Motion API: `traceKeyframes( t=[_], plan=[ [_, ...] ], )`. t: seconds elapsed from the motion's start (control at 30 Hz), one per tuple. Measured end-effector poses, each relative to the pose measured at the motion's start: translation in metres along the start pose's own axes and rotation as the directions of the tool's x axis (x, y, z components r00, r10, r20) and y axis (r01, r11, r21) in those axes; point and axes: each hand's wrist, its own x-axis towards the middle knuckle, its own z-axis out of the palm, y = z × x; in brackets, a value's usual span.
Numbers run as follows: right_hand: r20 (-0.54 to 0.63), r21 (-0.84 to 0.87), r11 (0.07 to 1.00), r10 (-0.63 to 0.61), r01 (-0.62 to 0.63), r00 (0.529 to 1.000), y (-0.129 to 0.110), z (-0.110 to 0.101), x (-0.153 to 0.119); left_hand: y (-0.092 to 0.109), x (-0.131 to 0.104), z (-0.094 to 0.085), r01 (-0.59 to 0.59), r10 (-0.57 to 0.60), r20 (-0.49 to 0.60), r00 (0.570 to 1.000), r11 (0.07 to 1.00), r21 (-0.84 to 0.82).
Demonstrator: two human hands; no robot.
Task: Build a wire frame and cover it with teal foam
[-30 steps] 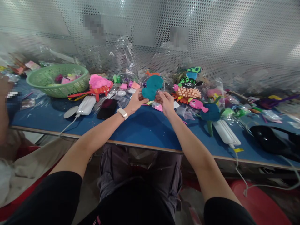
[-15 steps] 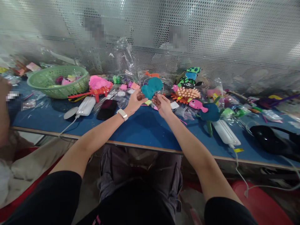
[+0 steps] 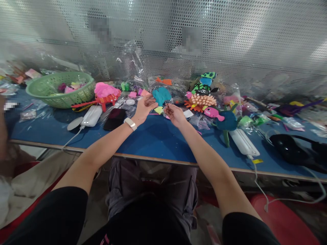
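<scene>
A rounded, lumpy teal piece (image 3: 161,96), apparently modelling clay, is held up over the table in front of me. My left hand (image 3: 145,108) grips its left edge between thumb and fingers, with a pale band on that wrist. Just below its lower right side, my right hand (image 3: 175,114) is closed in a pinch. Something small and thin shows at those fingertips, too small to name. Beneath the hands lies a yellow-green scrap (image 3: 158,110).
A green basket (image 3: 51,98) of clay pieces stands left. Nearby are a pink-and-red clay figure (image 3: 106,93), a phone (image 3: 114,119) and a white power bank (image 3: 92,115). Rightward sit a spiky clay figure (image 3: 203,100), a pink fish (image 3: 214,113), another power bank (image 3: 244,143) and a black headset (image 3: 291,149).
The teal piece has turned and looks narrower, shifted slightly left. My right hand's fingers have drawn together into a tighter pinch below its edge.
</scene>
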Motion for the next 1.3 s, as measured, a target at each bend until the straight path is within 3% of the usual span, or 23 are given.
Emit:
traceKeyframes(
  t=[0.23, 0.4, 0.5, 0.63, 0.73, 1.1, 1.3],
  plan=[
    [0.0, -0.02, 1.0, -0.01, 0.01, 1.0, 0.005, 0.0, 0.002, -0.001, 0.003, -0.003, 0.066, -0.067, -0.013, 0.998, 0.993, -0.097],
    [-0.039, -0.039, 0.989, -0.142, 0.141, 0.989, 0.015, 0.0, 0.01, -0.002, 0.001, -0.001, 0.059, -0.066, -0.062, 0.996, 0.992, -0.109],
    [-0.057, -0.125, 0.954, -0.281, 0.273, 0.958, 0.023, -0.002, 0.013, -0.003, -0.003, 0.002, 0.138, -0.147, -0.103, 0.984, 0.986, -0.095],
    [-0.028, -0.25, 0.857, -0.471, 0.45, 0.882, 0.031, -0.007, 0.017, 0.002, -0.008, 0.009, 0.248, -0.261, -0.131, 0.957, 0.963, -0.104],
    [0.0, -0.285, 0.811, -0.532, 0.51, 0.847, 0.032, -0.009, 0.017, 0.007, -0.011, 0.012, 0.279, -0.296, -0.123, 0.947, 0.95, -0.138],
    [-0.009, -0.283, 0.852, -0.462, 0.441, 0.887, 0.028, 0.002, -0.002, -0.006, -0.005, 0.003, 0.224, -0.231, -0.138, 0.963, 0.973, -0.062],
    [-0.052, -0.193, 0.894, -0.421, 0.405, 0.905, 0.03, 0.004, 0.001, 0.0, -0.004, 0.004, 0.241, -0.257, -0.119, 0.959, 0.961, -0.136]
  ],
)
